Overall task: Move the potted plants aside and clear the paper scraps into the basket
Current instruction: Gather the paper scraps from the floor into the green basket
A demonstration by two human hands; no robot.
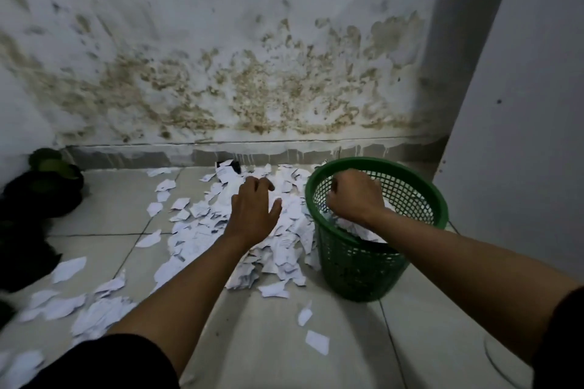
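White paper scraps [202, 230] lie scattered over the tiled floor, thickest in a pile next to the green mesh basket [354, 271]. The basket stands upright at the right and holds several scraps. My left hand [252, 215] hovers palm down over the pile, fingers spread and holding nothing. My right hand [355, 196] is over the basket's mouth, fingers curled down into it; whether it grips scraps is hidden. Dark potted plants [50, 180] stand at the far left against the wall.
A stained white wall [252, 73] closes off the far side just behind the pile. A white panel [521, 136] rises at the right, close behind the basket. More loose scraps [94, 309] lie at the lower left near my arm.
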